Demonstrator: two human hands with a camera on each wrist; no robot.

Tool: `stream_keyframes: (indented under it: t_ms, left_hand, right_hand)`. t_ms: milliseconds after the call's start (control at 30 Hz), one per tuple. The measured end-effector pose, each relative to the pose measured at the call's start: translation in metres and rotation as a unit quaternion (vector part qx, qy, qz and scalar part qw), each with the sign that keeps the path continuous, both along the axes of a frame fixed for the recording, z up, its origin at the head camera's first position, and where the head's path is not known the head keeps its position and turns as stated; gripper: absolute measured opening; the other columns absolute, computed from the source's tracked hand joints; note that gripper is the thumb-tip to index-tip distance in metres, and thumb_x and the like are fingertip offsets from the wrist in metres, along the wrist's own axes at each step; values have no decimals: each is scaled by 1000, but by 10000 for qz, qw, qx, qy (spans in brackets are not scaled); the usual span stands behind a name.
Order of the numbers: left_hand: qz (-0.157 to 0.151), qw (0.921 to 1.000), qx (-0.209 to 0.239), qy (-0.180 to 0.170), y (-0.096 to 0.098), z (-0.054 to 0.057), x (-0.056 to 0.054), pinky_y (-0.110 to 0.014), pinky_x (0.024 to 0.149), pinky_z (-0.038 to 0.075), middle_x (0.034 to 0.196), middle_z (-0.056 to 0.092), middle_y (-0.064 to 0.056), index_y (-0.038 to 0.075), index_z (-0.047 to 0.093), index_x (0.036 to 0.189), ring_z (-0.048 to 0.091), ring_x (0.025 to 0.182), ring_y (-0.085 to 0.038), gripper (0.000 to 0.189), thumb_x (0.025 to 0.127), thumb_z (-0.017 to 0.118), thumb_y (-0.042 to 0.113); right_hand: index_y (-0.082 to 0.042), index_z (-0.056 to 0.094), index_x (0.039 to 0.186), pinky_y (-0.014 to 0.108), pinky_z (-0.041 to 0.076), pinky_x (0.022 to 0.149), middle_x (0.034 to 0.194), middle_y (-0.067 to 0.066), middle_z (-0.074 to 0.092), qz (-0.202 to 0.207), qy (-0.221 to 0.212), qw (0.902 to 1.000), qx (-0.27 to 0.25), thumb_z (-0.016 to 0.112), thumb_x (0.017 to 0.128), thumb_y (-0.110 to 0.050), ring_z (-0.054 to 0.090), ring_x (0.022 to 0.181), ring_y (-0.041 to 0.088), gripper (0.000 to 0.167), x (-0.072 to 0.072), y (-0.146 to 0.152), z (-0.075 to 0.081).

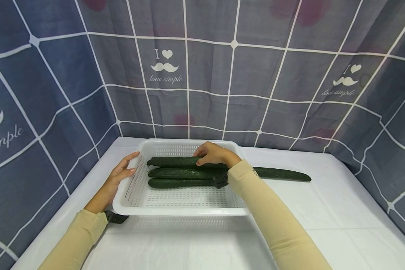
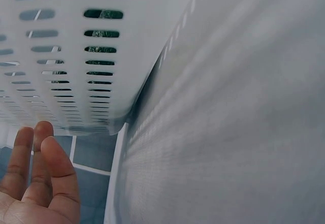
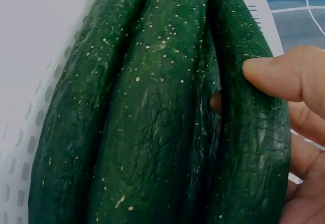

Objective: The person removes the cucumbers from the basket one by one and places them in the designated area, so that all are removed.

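Observation:
A white plastic basket (image 1: 182, 211) with slotted walls holds dark green cucumbers lying side by side. My right hand (image 1: 214, 153) reaches in and grips the far cucumber (image 1: 170, 162), the thumb on one side and fingers curled round the other in the right wrist view. The middle cucumber (image 1: 177, 173) and the near cucumber (image 1: 179, 183) lie beside it, their right parts hidden by my wrist and sleeve. At the basket's left end my left hand (image 1: 116, 182) has its fingers extended along the outer wall, fingertips right at the rim.
Right of the basket, another length of cucumber (image 1: 281, 174) shows over the white tabletop (image 1: 341, 210), its left part hidden behind my sleeve. A dark blue-grey curtain (image 1: 209, 75) with white grid lines stands behind and at both sides.

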State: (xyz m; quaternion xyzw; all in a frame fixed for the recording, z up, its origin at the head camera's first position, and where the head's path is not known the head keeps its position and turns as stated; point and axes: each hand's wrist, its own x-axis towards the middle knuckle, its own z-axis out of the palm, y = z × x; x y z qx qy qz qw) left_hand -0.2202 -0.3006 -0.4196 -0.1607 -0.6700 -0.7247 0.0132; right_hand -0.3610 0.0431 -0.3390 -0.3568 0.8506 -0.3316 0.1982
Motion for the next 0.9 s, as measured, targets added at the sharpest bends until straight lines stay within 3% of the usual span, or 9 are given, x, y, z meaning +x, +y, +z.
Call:
stream_keyframes:
  t_ms: [233, 600, 900]
  left_hand:
    - [8, 10000, 3, 6, 0, 0, 1, -33, 92, 53, 153, 41, 4, 39, 51, 156, 54, 127, -12, 56, 110, 43, 8]
    - [110, 9998, -164, 12, 0, 0, 0, -30, 92, 53, 154, 38, 4, 39, 49, 157, 54, 127, -10, 55, 111, 43, 10]
    - [156, 9996, -234, 4, -1, -1, 1, -30, 93, 53, 153, 38, 4, 39, 49, 157, 53, 127, -10, 55, 110, 43, 11]
  right_hand:
    - [6, 73, 129, 40, 52, 108, 132, 17, 73, -51, 78, 9999, -73, 79, 98, -8, 65, 131, 33, 35, 1, 0, 1]
    - [7, 73, 129, 39, 54, 104, 130, 18, 74, -15, 219, 9988, -449, 81, 97, -6, 68, 123, 31, 36, 6, 2, 8]
    - [6, 74, 130, 41, 54, 106, 131, 17, 75, 68, 717, 9965, -434, 80, 97, -8, 68, 122, 31, 37, 13, 4, 23]
